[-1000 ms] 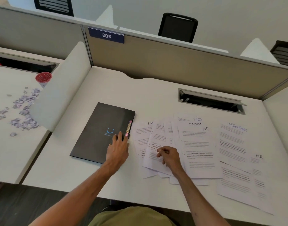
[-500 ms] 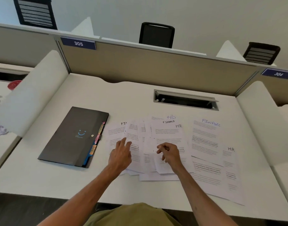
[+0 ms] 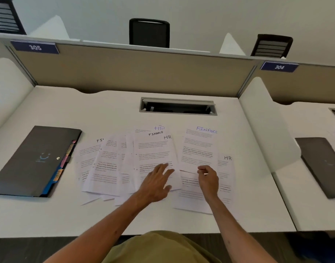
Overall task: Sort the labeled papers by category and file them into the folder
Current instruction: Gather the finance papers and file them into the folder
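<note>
Several printed sheets lie fanned across the white desk [image 3: 109, 111], hand-labeled FINANCE or HR at their top corners. A black HR sheet [image 3: 155, 150] tops the middle pile. To its right lies a blue-lettered FINANCE sheet [image 3: 199, 147], overlapping another HR sheet [image 3: 226, 173]. My left hand [image 3: 156, 182] rests flat with fingers spread on the lower part of the middle HR sheet. My right hand [image 3: 207, 178] pinches at the lower edge of the blue FINANCE sheet. The dark closed folder [image 3: 34, 160] with colored tabs along its right edge lies at the left.
A cable slot [image 3: 178, 107] is cut into the desk behind the papers. White dividers [image 3: 265, 130] stand on both sides. A second dark folder [image 3: 322, 164] lies on the neighboring desk at right. A beige partition wall [image 3: 134, 73] closes the back.
My left hand left the folder and moved right across the papers onto the middle HR sheet. My right hand shifted right to the blue FINANCE sheet. The view panned right.
</note>
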A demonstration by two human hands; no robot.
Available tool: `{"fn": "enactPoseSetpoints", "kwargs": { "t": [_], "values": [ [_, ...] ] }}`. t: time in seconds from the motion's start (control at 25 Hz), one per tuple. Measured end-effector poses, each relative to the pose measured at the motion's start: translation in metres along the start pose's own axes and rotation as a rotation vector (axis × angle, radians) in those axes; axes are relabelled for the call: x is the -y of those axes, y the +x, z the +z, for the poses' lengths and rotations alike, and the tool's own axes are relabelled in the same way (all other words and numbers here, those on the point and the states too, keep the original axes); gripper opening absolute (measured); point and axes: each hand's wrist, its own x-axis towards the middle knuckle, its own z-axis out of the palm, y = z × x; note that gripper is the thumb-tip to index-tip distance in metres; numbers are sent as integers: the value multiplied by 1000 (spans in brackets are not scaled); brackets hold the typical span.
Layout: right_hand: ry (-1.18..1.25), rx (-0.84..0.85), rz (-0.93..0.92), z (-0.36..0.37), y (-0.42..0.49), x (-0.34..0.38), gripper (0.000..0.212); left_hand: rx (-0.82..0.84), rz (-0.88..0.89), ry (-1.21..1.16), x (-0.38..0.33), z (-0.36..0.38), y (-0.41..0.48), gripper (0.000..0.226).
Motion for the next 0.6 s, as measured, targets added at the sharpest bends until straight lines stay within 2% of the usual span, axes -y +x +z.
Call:
{"fn": "enactPoseSetpoints", "kwargs": {
  "t": [0.08,0.16,0.28,0.44,0.6],
  "values": [
    [-10,-89,25,-19,12,-9,24,84,61,53,-19,10,13,81],
    [-39,-110,71,-33,27,-20,29,132,82,94,-33,19,26,87],
    [-85,-85,143,-43,43,-35,37,146,75,163,-42,29,42,94],
    [-221,-16,126,-47,57,-41,48,124,55,219,-47,40,59,105],
    [-290,42,110,-41,76,-35,44,186,33,225,-52,60,62,108]
  ]
}}
